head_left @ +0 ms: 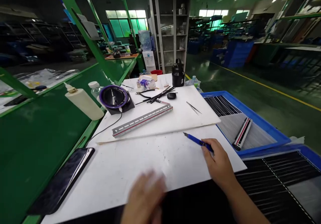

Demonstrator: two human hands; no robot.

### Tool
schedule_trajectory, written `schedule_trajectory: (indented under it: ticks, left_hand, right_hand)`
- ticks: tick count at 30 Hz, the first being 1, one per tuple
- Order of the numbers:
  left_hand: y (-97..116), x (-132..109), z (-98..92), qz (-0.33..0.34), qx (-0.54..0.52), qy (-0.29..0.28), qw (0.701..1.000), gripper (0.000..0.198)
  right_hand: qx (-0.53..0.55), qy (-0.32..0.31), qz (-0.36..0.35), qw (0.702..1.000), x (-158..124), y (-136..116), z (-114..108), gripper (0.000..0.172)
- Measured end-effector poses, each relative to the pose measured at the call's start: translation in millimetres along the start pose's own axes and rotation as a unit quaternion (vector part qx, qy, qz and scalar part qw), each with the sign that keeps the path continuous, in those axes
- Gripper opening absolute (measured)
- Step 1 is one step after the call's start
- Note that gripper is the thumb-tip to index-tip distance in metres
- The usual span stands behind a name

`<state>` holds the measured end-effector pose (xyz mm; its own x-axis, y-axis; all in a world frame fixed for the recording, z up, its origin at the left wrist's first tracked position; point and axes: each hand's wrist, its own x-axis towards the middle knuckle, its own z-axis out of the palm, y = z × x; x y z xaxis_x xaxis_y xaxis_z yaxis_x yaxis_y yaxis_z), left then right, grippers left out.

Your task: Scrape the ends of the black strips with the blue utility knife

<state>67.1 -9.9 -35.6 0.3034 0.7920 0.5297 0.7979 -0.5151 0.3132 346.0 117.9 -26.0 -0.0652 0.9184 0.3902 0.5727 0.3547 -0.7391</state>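
Observation:
My right hand point(217, 158) is closed around the rear end of a blue craft knife point(197, 139), over the right part of the white table. The knife's metal tip points left and away from me. Near the table's front edge is my left hand point(146, 192), smeared by motion, so its fingers cannot be made out. Beyond both hands, a grey model train car shell point(142, 119) with window slots and a red stripe lies on a white foam sheet point(193, 122). Thin black strips point(163, 95), pliers point(145, 92) and tweezers point(193, 108) lie behind and beside it.
At left stand a round black fan with a purple rim point(113, 96), a white squeeze bottle point(84, 102) and a phone point(66, 177). A black flask point(178, 74) is at the back. On the right, a blue tray point(281, 137) holds another train car point(242, 133) and dark strips.

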Motion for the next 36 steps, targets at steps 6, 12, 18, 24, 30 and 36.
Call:
schedule_trajectory:
  ticks: [6, 12, 18, 24, 30, 36]
  left_hand:
    - [-106, 3, -43.9, -0.305, 0.236, -0.08, 0.919, 0.089]
    - [-107, 19, -33.2, -0.281, 0.246, -0.203, 0.905, 0.097]
    - [-83, 54, -23.2, -0.201, 0.224, -0.262, 0.917, 0.093]
    - [-85, 61, -12.9, -0.239, 0.227, -0.25, 0.91, 0.095]
    - [-81, 65, -15.6, -0.26, 0.205, -0.272, 0.904, 0.095]
    - [-95, 46, -32.4, -0.358, 0.237, -0.231, 0.873, 0.096]
  right_hand:
    - [-0.008, -0.002, -0.003, 1.0, -4, -9, 2, 0.02]
    - [-0.021, -0.025, -0.01, 0.999, -5, -9, 3, 0.022]
    - [-0.031, -0.037, -0.011, 0.999, -5, -10, 1, 0.022]
    - [-0.031, -0.038, -0.009, 0.999, -6, -10, 1, 0.022]
    - [-0.038, -0.05, -0.007, 0.998, -6, -10, 0, 0.022]
    - [-0.049, -0.047, -0.018, 0.998, -8, -9, -2, 0.021]
